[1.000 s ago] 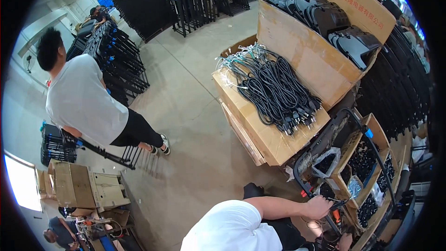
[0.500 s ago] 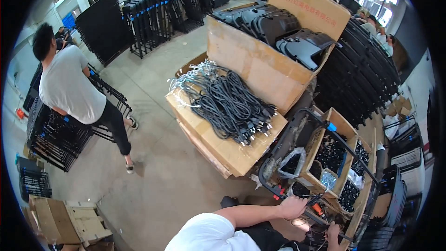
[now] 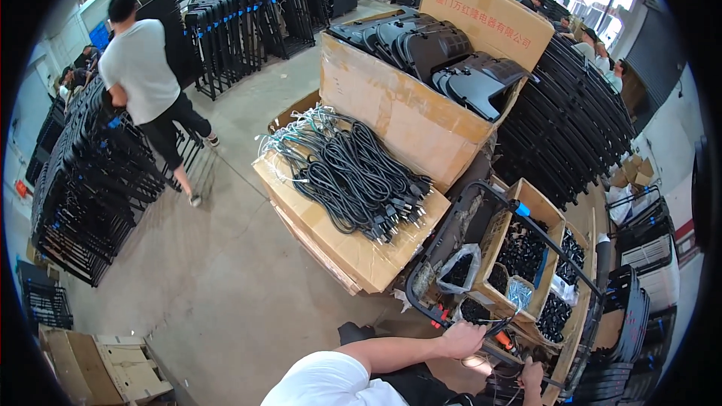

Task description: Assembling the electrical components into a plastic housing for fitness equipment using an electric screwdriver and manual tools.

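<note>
My left hand is closed around the black tube frame of a cart at its near edge, my white-sleeved arm reaching in from the bottom. Just right of that hand, an orange-tipped tool lies on the cart. My right hand rests lower right on the cart's dark rail, partly cut off, and its grip is unclear. The cart carries open cardboard boxes of small black parts and a clear bag of the same.
A flat carton topped with a pile of black power cords stands ahead. A tall box of black moulded bases stands behind it. Stacked black frames line the left, near a person in a white shirt. Folded cartons lie at bottom left.
My view has swung left and closer to the cart and the cord pile. The person in the white shirt has walked toward the frame racks. My left hand stays on the cart frame.
</note>
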`<control>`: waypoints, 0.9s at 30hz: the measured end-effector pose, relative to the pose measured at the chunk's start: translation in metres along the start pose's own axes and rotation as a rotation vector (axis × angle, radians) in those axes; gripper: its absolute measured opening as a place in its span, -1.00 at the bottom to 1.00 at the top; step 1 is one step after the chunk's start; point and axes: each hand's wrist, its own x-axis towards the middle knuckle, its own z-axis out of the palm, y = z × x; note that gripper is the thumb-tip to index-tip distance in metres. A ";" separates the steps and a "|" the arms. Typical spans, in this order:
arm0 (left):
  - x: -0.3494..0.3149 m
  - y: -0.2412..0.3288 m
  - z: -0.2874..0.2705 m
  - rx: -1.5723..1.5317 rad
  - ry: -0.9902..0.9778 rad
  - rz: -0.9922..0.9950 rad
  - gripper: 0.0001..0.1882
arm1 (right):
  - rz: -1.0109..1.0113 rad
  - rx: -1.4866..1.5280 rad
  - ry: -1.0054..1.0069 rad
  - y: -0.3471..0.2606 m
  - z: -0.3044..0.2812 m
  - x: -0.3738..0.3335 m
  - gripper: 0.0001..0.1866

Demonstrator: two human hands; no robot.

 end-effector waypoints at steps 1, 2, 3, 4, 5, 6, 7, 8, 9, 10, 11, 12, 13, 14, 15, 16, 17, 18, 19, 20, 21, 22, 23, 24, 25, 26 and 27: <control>0.006 0.005 -0.002 -0.009 0.010 0.043 -0.72 | -0.422 -0.273 0.427 0.036 0.010 0.019 -0.63; 0.004 0.007 -0.001 -0.009 0.013 0.058 -0.73 | -0.424 -0.276 0.421 0.038 0.015 0.026 -0.63; 0.001 0.006 0.001 -0.010 0.011 0.051 -0.73 | -0.492 -0.307 0.412 0.040 0.019 0.028 -0.60; 0.002 0.004 0.003 -0.005 0.028 0.047 -0.73 | -0.563 -0.337 0.407 0.042 0.021 0.033 -0.57; 0.002 0.002 0.006 0.000 0.046 0.043 -0.74 | -0.565 -0.338 0.408 0.045 0.022 0.036 -0.57; 0.000 0.002 0.008 0.000 0.048 0.043 -0.74 | -0.548 -0.310 0.437 0.049 0.023 0.039 -0.60; -0.001 0.002 0.009 -0.001 0.048 0.051 -0.74 | -0.533 -0.283 0.463 0.049 0.024 0.038 -0.62; -0.001 0.001 0.009 -0.002 0.047 0.058 -0.75 | -0.518 -0.255 0.488 0.048 0.024 0.039 -0.65; 0.001 -0.001 0.009 0.000 0.049 0.055 -0.75 | -0.709 -0.320 0.589 0.050 0.030 0.035 -0.63; -0.001 -0.001 0.010 0.008 0.054 0.044 -0.74 | -0.712 -0.322 0.582 0.042 0.027 0.034 -0.63; -0.001 -0.002 0.009 0.017 0.060 0.039 -0.74 | -0.412 -0.134 0.345 0.029 0.021 0.030 -0.62; -0.001 -0.002 0.008 0.019 0.060 0.035 -0.74 | -0.112 0.050 0.106 0.021 0.020 0.029 -0.59; 0.001 0.002 0.006 0.012 0.042 0.046 -0.74 | 0.029 0.103 -0.025 0.026 0.011 0.035 -0.61; 0.002 0.003 0.004 0.008 0.024 0.050 -0.74 | 0.030 0.105 -0.023 0.034 0.014 0.036 -0.61; 0.006 0.003 0.003 0.004 0.027 0.058 -0.74 | -0.352 -0.162 0.366 0.054 0.023 0.048 -0.62; 0.007 0.004 0.003 0.009 0.038 0.065 -0.74 | -0.736 -0.440 0.744 0.071 0.031 0.063 -0.62; 0.004 0.003 0.004 0.018 0.044 0.064 -0.74 | -0.816 -0.416 0.670 0.068 0.036 0.069 -0.62; 0.001 0.002 0.004 0.019 0.042 0.057 -0.74 | -0.820 -0.417 0.663 0.066 0.034 0.074 -0.62; 0.000 -0.001 0.004 0.018 0.037 0.046 -0.74 | -0.387 -0.176 0.319 0.050 0.027 0.075 -0.61; -0.004 -0.006 0.005 0.021 0.027 0.029 -0.74 | 0.049 0.055 -0.036 0.017 0.020 0.049 -0.60; -0.004 -0.006 0.005 0.023 0.027 0.023 -0.74 | -0.067 -0.108 0.126 -0.007 0.015 0.007 -0.61; 0.004 0.003 0.004 0.012 0.026 0.059 -0.73 | -0.049 -0.098 0.150 0.011 0.009 0.012 -0.61; 0.004 0.005 0.002 0.015 0.026 0.060 -0.73 | -0.317 -0.254 0.330 0.026 0.019 0.023 -0.59; 0.006 0.010 0.002 0.004 0.027 0.078 -0.73 | -0.566 -0.406 0.527 0.063 0.028 0.051 -0.55; 0.003 0.006 -0.001 0.005 0.017 0.051 -0.72 | -0.454 -0.340 0.611 0.044 0.040 0.054 -0.54; -0.001 0.001 -0.003 0.007 0.007 0.023 -0.72 | -0.478 -0.343 0.595 0.025 0.037 0.042 -0.54; -0.005 -0.002 -0.005 0.018 0.012 -0.003 -0.72 | -0.218 -0.167 0.296 0.005 0.026 0.022 -0.57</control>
